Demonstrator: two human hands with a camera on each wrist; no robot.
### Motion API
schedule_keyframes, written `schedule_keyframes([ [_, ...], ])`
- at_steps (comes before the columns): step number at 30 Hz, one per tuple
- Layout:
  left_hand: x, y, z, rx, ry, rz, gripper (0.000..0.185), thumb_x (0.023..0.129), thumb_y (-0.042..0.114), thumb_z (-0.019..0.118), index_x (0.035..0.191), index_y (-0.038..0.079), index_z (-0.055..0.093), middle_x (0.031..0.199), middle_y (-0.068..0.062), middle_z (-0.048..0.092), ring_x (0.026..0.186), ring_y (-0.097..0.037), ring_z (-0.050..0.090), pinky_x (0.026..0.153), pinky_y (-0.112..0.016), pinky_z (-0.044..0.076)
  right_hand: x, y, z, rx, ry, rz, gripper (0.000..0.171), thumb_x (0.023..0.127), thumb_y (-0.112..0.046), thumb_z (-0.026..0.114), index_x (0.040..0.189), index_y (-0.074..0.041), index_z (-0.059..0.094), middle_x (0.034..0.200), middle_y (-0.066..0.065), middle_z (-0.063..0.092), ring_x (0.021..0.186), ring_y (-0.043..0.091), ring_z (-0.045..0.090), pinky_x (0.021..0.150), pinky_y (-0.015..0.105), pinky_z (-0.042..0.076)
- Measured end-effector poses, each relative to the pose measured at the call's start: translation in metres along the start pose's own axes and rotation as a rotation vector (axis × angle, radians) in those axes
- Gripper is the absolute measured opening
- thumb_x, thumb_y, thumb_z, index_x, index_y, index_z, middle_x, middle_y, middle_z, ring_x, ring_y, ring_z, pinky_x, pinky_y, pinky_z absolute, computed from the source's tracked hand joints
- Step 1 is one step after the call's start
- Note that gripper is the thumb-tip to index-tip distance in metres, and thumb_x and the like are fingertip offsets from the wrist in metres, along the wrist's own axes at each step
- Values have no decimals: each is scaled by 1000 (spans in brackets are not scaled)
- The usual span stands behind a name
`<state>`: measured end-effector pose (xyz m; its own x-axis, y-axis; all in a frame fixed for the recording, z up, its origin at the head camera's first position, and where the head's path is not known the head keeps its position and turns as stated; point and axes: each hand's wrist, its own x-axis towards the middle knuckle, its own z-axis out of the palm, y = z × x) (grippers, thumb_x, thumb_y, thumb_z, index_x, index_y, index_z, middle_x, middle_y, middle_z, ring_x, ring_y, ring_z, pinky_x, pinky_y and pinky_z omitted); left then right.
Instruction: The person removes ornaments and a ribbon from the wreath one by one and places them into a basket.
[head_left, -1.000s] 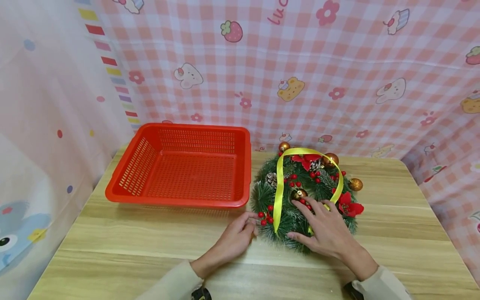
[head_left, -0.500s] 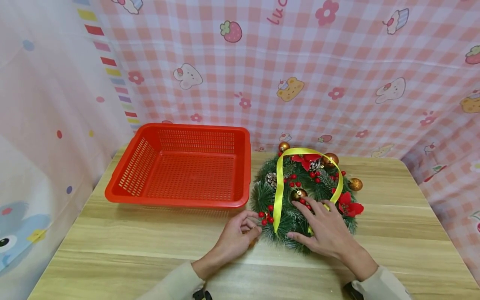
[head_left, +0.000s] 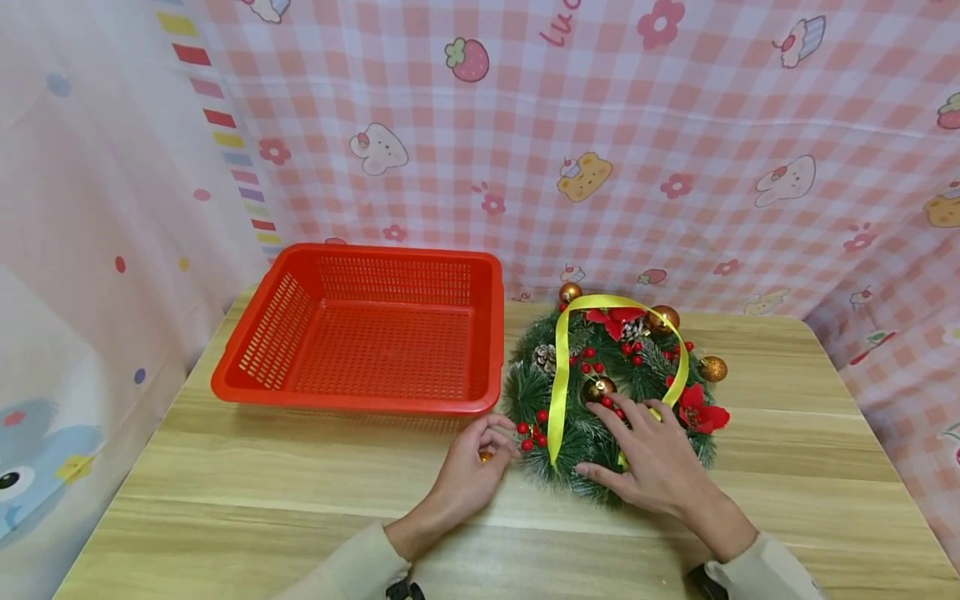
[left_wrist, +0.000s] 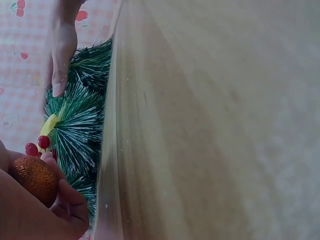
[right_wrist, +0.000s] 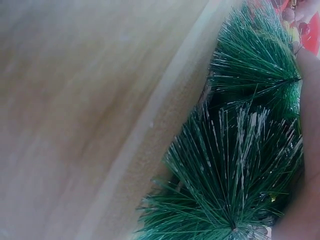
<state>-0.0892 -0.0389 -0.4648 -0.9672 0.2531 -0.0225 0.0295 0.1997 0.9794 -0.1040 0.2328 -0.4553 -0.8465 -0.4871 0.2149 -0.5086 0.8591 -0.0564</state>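
Near the desk's front edge, the left hand (head_left: 468, 475) pinches a glittery gold ball (left_wrist: 34, 178) beside the wreath (head_left: 611, 392). The right hand (head_left: 652, 458) lies flat with spread fingers on the wreath at mid-desk, right of the red basket (head_left: 360, 333). Keeping that press firm should stop the wreath shifting while the ball is drawn clear of the needles.

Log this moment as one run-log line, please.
left hand: holds gold glitter ball beside wreath | right hand: flat on wreath, fingers spread | red basket: left of wreath | table: wooden

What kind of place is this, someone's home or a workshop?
Probably a small craft or recording corner, not a real workshop: a wooden table hemmed in by pink checked cartoon cloth, with only a red basket and a Christmas wreath on it.
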Motion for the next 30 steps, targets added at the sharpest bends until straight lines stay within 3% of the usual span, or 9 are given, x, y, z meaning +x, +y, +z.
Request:
schedule_keyframes([
  [9,-2,1,1,33,10,8,27,89,-1,62,115,8,59,91,-9,71,83,-13,63,81,-26,48,-1,0,-1,0,-4,2,80,84,-73,57,142,-17,52,139,16,53,117,36,57,102,58,35],
  [19,-3,6,5,30,89,29,30,85,-2,66,113,5,60,88,-1,69,78,-11,64,76,-25,53,-2,0,2,1,-7,6,80,84,-73,57,142,-17,52,139,16,54,117,36,58,102,58,34],
  [30,-1,9,5,32,97,23,27,86,-2,63,112,5,61,88,-2,69,74,-11,64,73,-25,52,-1,0,0,-1,8,-4,81,84,-73,57,142,-17,53,138,16,55,118,35,58,103,58,34],
])
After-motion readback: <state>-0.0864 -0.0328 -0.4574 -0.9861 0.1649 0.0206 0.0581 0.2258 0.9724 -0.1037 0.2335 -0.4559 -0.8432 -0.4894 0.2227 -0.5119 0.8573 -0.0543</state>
